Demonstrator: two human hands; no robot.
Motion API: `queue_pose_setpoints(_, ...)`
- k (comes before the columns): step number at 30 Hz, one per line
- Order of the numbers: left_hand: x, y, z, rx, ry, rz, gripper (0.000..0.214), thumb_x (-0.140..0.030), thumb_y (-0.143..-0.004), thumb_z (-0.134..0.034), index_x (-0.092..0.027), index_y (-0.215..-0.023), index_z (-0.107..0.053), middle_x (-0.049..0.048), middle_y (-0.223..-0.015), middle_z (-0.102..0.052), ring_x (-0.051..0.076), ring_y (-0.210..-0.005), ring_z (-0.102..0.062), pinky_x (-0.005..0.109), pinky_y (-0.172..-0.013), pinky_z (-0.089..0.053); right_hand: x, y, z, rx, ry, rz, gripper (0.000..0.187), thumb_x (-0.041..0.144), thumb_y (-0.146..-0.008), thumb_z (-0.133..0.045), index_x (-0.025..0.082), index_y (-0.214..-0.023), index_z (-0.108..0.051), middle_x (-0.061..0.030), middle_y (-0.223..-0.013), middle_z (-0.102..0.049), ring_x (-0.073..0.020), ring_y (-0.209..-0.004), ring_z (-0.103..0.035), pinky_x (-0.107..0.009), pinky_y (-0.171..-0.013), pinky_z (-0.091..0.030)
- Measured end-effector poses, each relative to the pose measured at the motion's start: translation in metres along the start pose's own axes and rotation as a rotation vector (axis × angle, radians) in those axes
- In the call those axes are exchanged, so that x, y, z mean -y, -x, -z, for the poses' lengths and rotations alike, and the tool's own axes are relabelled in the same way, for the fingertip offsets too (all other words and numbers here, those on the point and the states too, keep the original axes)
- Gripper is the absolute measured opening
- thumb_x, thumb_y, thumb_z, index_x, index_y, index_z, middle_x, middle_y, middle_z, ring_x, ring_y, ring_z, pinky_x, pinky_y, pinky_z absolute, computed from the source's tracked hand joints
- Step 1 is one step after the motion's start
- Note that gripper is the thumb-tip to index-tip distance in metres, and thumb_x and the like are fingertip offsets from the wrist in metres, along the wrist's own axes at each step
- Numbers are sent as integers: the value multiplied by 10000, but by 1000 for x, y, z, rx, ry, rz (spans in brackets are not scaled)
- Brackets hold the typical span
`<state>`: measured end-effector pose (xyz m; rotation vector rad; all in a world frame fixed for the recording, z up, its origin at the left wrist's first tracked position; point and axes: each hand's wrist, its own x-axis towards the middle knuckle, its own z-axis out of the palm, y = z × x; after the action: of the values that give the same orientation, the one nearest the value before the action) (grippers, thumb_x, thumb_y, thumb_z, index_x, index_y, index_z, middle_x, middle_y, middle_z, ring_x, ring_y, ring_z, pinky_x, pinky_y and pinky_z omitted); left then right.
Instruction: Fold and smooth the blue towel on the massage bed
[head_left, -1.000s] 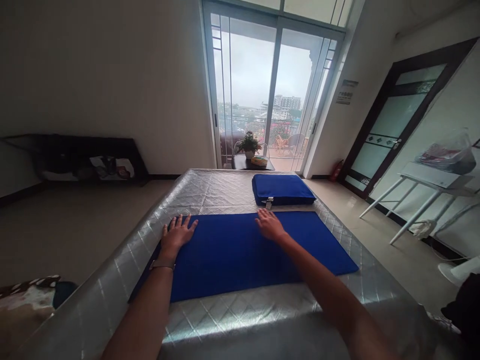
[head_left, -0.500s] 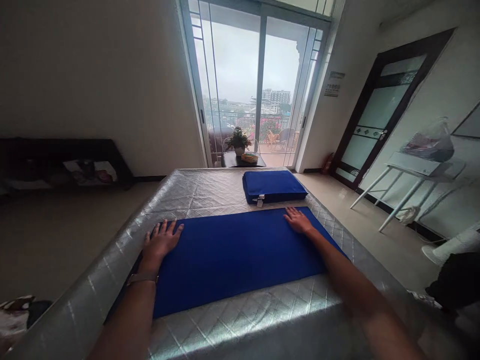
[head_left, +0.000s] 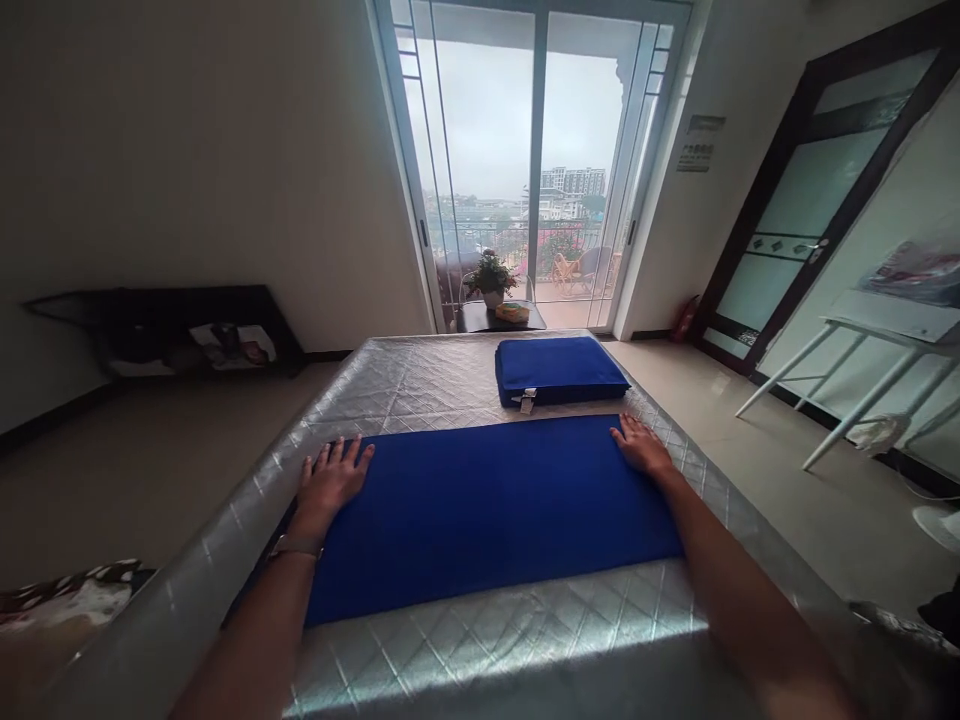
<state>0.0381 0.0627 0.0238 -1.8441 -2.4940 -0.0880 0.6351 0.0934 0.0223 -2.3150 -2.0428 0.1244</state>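
Observation:
A flat, dark blue cloth (head_left: 487, 515) lies spread as a long rectangle across a silvery quilted mattress (head_left: 405, 385). On its far left corner rests my left hand (head_left: 334, 478), open, palm down with fingers spread. At the far right corner my right hand (head_left: 641, 445) lies open and flat, its fingers reaching over the cloth's edge. Just beyond the cloth sits a thick folded blue stack (head_left: 559, 368) of similar fabric, with a small white tag (head_left: 528, 401) at its near side. Neither hand touches the stack.
Past the mattress, a small dark table (head_left: 480, 318) holds a potted plant (head_left: 491, 280) and a tissue pack (head_left: 513, 312) by the sliding glass door (head_left: 538, 150). A low dark stand (head_left: 281, 310) is on the left. A white stool (head_left: 855, 385) with a bag stands right, near a fire extinguisher (head_left: 684, 318).
My right hand has slid right to the cloth's far right corner. My left hand stays at the left corner. The view has shifted slightly.

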Motion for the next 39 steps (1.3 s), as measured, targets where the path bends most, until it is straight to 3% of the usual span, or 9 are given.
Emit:
queue_pose_setpoints(5, -31, 12, 22, -147, -207, -100, 706, -539, -1018, -264, -100, -1560, -378, 190, -1624, -354, 357, -1527, -272, 579, -1253, -107, 1, 0, -1, -11, -9, -2, 711, 467, -1037, -180, 63, -1621, -208, -99, -1695, -179, -225, -1560, -165, -393, -1270, -113)
queue_pose_setpoints(8, -87, 24, 30, -116, -123, -264, 707, -506, -1034, -197, -55, -1525, -430, 221, -1587, -409, 362, -1493, -345, 557, -1234, -213, 3, 0, -2, -22, -12, -8, 710, 470, -1036, -185, 69, -1621, -214, -94, -1695, -184, -228, -1560, -168, -397, -1269, -119)
queue_pose_setpoints(12, -181, 47, 20, -27, 31, -648, 698, -576, -1029, -179, -182, -1552, -421, 110, -1624, -390, 253, -1523, -311, 422, -1265, -204, 2, 1, -1, -24, -21, -3, 710, 474, -1036, -187, 74, -1622, -214, -89, -1696, -179, -227, -1558, -175, -396, -1269, -116)
queue_pose_setpoints(16, -228, 54, 2, 8, 144, -687, 734, -630, -1012, -130, -233, -1607, -295, 86, -1665, -294, 256, -1556, -223, 479, -1277, -166, 1, 1, -1, -28, -38, 4, 714, 476, -1033, -188, 76, -1624, -211, -90, -1694, -186, -226, -1558, -175, -393, -1269, -127)
queue_pose_setpoints(20, -195, 35, -8, 88, 129, -608, 710, -627, -1016, -135, -266, -1617, -252, 83, -1682, -229, 273, -1564, -183, 526, -1262, -173, 0, 0, -2, -32, -24, 5, 713, 479, -1034, -181, 77, -1621, -225, -95, -1691, -196, -239, -1556, -186, -404, -1268, -137)
queue_pose_setpoints(27, -37, -4, -5, 117, 62, -278, 719, -627, -1015, -155, -244, -1619, -217, 108, -1689, -196, 280, -1570, -145, 554, -1250, -168, -2, -5, -8, -34, -10, 6, 717, 479, -1037, -194, 66, -1623, -207, -101, -1692, -187, -240, -1559, -175, -408, -1267, -141)
queue_pose_setpoints(30, 14, -14, -6, 101, 28, -158, 716, -605, -1017, -150, -221, -1616, -237, 142, -1681, -206, 306, -1558, -188, 557, -1238, -202, -4, -7, -10, -31, -5, 7, 711, 480, -1040, -197, 76, -1625, -206, -86, -1695, -181, -231, -1559, -174, -400, -1268, -134)
queue_pose_setpoints(33, 34, -18, -11, 66, 21, -129, 735, -617, -1013, -143, -209, -1617, -236, 146, -1684, -193, 306, -1555, -199, 529, -1241, -209, -5, -7, -10, -35, 5, 7, 706, 470, -1040, -197, 75, -1625, -202, -81, -1695, -184, -227, -1557, -182, -397, -1268, -129)
queue_pose_setpoints(39, 29, -16, -15, 45, 4, -125, 750, -630, -1009, -138, -202, -1611, -265, 154, -1680, -207, 314, -1554, -209, 537, -1236, -219, 0, -2, -6, -25, 15, -17, 701, 468, -1041, -191, 84, -1627, -199, -71, -1695, -181, -217, -1558, -178, -384, -1267, -139)
